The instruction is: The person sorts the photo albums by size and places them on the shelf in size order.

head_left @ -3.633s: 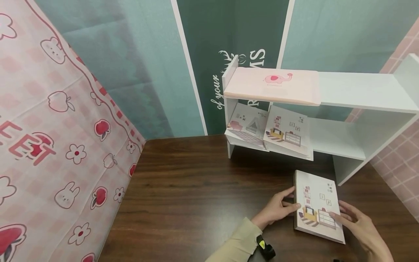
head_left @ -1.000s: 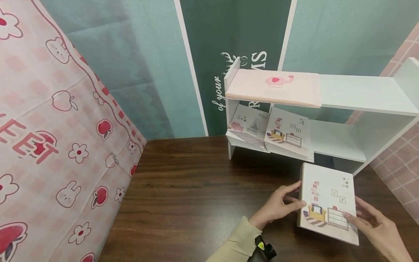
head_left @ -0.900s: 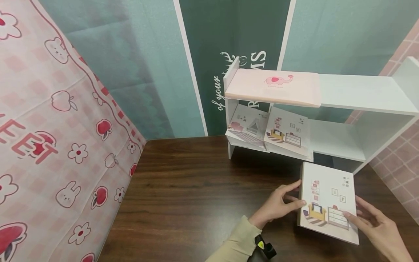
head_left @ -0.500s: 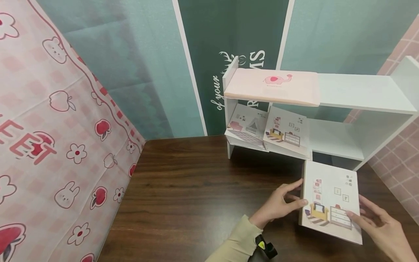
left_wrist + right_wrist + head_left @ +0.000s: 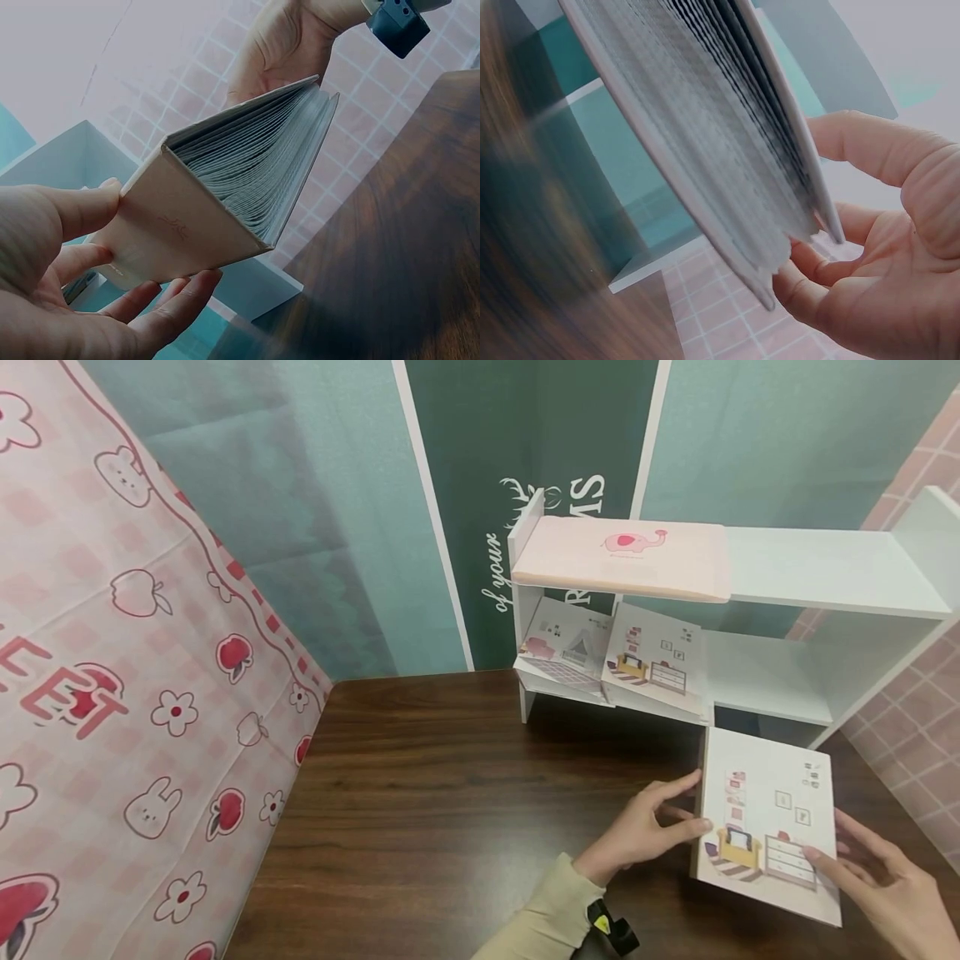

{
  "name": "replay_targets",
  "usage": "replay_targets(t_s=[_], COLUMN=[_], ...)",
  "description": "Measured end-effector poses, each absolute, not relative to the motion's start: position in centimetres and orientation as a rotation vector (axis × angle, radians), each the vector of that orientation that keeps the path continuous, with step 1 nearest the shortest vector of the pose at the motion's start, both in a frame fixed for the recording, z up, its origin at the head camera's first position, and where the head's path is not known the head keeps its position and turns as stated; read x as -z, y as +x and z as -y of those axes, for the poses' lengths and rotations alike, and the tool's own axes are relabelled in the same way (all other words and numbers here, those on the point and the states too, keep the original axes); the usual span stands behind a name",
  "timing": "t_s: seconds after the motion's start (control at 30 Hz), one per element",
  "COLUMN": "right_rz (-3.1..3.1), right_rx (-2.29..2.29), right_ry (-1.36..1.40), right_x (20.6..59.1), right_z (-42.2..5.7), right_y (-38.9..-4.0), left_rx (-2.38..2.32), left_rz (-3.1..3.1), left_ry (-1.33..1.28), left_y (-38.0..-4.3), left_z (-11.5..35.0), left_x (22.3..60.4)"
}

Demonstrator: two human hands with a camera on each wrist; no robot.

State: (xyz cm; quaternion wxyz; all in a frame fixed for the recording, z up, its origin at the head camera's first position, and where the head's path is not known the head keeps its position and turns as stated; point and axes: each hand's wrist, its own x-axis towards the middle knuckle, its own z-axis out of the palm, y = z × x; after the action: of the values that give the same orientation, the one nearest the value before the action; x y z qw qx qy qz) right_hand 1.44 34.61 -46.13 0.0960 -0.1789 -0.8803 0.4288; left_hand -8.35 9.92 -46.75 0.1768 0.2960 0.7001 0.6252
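Note:
A thick photo album (image 5: 765,810) with a white cover, printed with a yellow armchair and a drawer chest, is held up in front of the shelf. My left hand (image 5: 641,831) grips its spine side, thumb on the front cover and fingers behind. On the opposite side my right hand (image 5: 885,877) holds it, thumb on the cover and the other fingers underneath. In the left wrist view the plain spine (image 5: 180,225) faces the left hand, and the many pages fan slightly between the covers. The right wrist view shows the page edges (image 5: 697,127) beside the right fingers.
A white two-tier shelf (image 5: 825,564) stands at the back right of the dark wood table (image 5: 420,793). A pink elephant-print album (image 5: 622,560) lies on its top board. Two albums, one with a tent print (image 5: 566,643) and one with an armchair print (image 5: 656,660), lean below.
Both hands have raised the photo album off the table and carried it slightly right, so it appears larger. The shelf and its albums stay put.

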Motion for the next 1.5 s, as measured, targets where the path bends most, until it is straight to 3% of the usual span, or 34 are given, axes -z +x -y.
replay_targets(t_s=[0.63, 0.9, 1.5], right_rz=[2.587, 2.532, 2.417], right_rx=[-1.206, -1.364, -1.393], right_ry=[-0.593, -0.16, -0.004], right_x=[45.9, 46.5, 44.7], right_z=[-34.9, -36.3, -36.3], right_y=[1.8, 1.8, 0.4], left_rx=[-1.747, -1.739, -1.787], left_rz=[-2.032, -2.038, -1.984], left_ry=[0.878, 0.891, 0.933], left_y=[-8.3, -7.8, -9.1], left_z=[-10.1, -10.6, -10.7], left_x=[45.9, 45.6, 44.3])
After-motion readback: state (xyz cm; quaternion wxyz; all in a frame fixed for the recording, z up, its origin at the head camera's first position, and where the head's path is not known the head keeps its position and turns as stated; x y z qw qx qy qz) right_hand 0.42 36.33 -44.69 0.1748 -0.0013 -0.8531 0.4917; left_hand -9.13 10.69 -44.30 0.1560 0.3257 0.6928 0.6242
